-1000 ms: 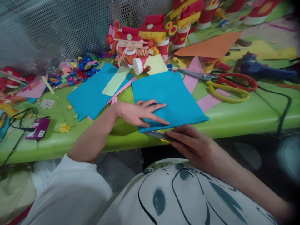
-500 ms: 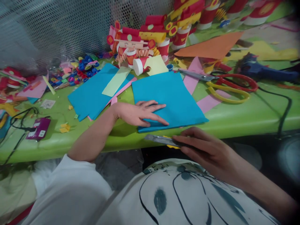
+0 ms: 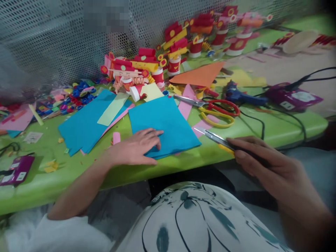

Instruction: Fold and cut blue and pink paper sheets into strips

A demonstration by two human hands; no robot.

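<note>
Flat on the near left corner of a blue paper stack (image 3: 168, 122) rests my left hand (image 3: 139, 145), its fingers apart. My right hand (image 3: 259, 162) grips a utility knife (image 3: 219, 140) with a yellow part, its blade out and pointing left, just off the stack's right side. Behind the stack's right corner lie scissors (image 3: 222, 112) with one red and one yellow handle. More blue sheets (image 3: 81, 119) are to the left, with a pale green strip (image 3: 112, 109) across them. Pink paper pieces (image 3: 186, 106) show beside the scissors.
Red and yellow paper-cup figures (image 3: 174, 64) line the mesh at the back. A blue glue gun (image 3: 243, 96) with a cord lies to the right, near a purple power box (image 3: 294, 99). Small colourful bits (image 3: 76, 98) are heaped at the back left. The green table (image 3: 115, 180) ends just in front of me.
The view has swung to the right. My right hand has carried the knife from the stack's front edge to its right side. My left hand has shifted toward the stack's near left corner.
</note>
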